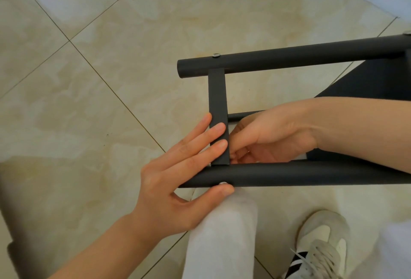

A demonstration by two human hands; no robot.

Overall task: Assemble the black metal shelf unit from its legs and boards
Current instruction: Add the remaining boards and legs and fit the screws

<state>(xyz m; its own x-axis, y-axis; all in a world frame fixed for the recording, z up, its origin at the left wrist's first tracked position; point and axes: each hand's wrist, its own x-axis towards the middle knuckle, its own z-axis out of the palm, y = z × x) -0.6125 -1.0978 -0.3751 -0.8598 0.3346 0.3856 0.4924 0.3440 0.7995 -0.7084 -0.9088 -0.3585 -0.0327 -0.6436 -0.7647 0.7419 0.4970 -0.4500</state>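
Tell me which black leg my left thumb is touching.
The near leg, by your knee: the thumb of the left hand presses by its screw. No hand touches the far leg.

Crossbar (pixel 217 96) spans far leg (pixel 289 56) to near leg (pixel 289 173) — board (pixel 367 87) seemingly rightward.

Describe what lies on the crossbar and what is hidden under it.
The left hand lays its fingers flat across the crossbar. The right hand curls its fingers at its right edge; anything they hold underneath is covered.
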